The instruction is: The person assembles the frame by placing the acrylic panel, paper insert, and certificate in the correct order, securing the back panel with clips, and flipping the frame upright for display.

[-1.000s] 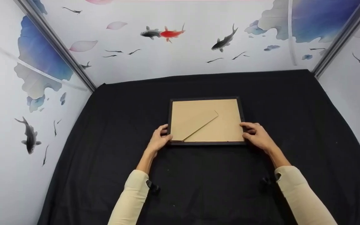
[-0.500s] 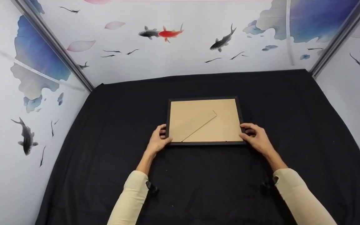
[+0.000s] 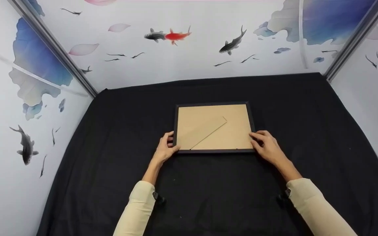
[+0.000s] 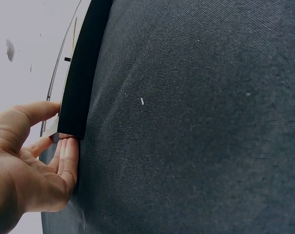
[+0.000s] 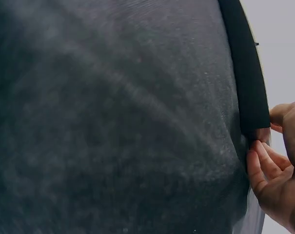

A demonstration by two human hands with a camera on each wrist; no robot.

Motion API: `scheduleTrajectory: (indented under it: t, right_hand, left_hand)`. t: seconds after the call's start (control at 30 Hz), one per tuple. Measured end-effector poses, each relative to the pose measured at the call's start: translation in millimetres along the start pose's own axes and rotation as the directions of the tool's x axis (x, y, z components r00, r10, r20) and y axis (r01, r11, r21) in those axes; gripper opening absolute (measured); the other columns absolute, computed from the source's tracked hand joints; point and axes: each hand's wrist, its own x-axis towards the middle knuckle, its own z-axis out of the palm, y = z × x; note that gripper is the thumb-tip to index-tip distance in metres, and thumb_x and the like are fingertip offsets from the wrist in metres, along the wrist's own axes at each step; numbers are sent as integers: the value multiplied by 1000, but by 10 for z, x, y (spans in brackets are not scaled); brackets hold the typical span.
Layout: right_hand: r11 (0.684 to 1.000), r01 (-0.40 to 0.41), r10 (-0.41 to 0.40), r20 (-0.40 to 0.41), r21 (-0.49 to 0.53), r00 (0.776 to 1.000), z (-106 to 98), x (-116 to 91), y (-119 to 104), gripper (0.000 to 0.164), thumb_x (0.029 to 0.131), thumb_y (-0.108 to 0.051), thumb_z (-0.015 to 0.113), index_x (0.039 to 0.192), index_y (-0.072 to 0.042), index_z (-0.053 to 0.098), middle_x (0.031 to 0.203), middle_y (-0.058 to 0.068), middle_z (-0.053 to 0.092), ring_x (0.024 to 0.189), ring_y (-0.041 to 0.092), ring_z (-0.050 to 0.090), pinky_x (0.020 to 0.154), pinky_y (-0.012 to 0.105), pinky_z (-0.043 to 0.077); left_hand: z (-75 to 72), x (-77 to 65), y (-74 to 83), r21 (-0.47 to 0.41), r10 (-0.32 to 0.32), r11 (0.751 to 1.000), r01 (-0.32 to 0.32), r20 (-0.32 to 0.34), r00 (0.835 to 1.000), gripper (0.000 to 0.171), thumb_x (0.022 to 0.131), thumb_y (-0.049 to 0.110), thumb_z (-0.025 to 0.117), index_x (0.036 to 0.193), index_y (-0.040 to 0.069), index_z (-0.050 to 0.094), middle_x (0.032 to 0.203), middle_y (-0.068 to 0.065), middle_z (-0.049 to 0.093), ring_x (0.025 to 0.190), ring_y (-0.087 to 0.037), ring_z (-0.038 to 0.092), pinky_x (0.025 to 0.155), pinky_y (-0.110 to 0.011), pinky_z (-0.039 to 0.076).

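Note:
A picture frame [image 3: 214, 151] with a black border lies back side up, its tan backing board [image 3: 238, 137] facing me. A slanted stand flap [image 3: 205, 129] lies flat against that board. At the lower left corner my left hand [image 3: 166, 147] grips the frame, thumb on top and the other fingers along the side. The left wrist view shows those fingers tucked at the frame's underside. My right hand [image 3: 267, 146] pinches the right edge near the lower corner, with its fingertips at the frame's side in the right wrist view.
Black cloth [image 3: 208, 190] covers the table under the frame. White panels [image 3: 189, 65] printed with fish and lotus leaves stand at the back and both sides, joined by grey metal posts [image 3: 356, 42]. Small white specks dot the cloth.
The stand flap's lower end, slightly raised a second ago, now lies level with the board. My right fingers have shifted a little along the edge. The left hand keeps its place.

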Motion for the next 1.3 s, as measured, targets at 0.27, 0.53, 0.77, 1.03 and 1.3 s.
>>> scheduleTrajectory:
  t: [0.27, 0.53, 0.77, 1.03, 1.3]
  right_hand:
    - [997, 12, -13, -6, -75, 1000, 32, 32, -41, 34, 99, -6, 65, 132, 1, 66, 122, 26, 56, 104, 40, 58, 84, 55, 48]
    - [1000, -14, 15, 122, -6, 992, -110, 65, 40, 38, 100, -12, 66, 137, -2, 62, 127, 25, 54, 108, 39, 57, 91, 57, 46]
    - [998, 34, -38, 93, 47, 995, -145, 139, -14, 49, 86, -17, 84, 130, -3, 67, 121, 19, 54, 104, 35, 54, 88, 53, 46]
    - [994, 103, -108, 237, 32, 966, 63, 293, -131, 49, 84, -34, 86, 125, -10, 73, 109, 6, 59, 94, 25, 49, 84, 47, 29]
    - [994, 92, -106, 282, 61, 954, 100, 367, -90, 53, 80, -37, 88, 125, -12, 74, 110, 4, 59, 89, 21, 52, 81, 43, 27]
  left_hand:
    - [-39, -5, 26, 13, 33, 999, -33, -1, 999, 66, 92, 2, 73, 151, 5, 44, 134, -21, 47, 117, -38, 56, 92, -47, 50]
    - [9, 24, 34, 40, 63, 997, -62, -6, 998, 65, 93, 0, 71, 151, 2, 42, 134, -23, 48, 117, -38, 56, 95, -47, 49]
    - [23, 19, 16, 57, 60, 997, -60, -3, 998, 65, 93, 1, 72, 151, 3, 43, 133, -22, 49, 117, -39, 56, 96, -48, 48]
    - [24, -12, -7, 43, 50, 998, -50, 1, 999, 66, 93, 2, 73, 151, 4, 43, 134, -22, 48, 119, -39, 55, 95, -48, 49]
    - [-12, -21, -24, 41, 49, 998, -49, -7, 999, 65, 93, 3, 74, 151, 6, 44, 134, -20, 49, 118, -37, 55, 95, -48, 49]
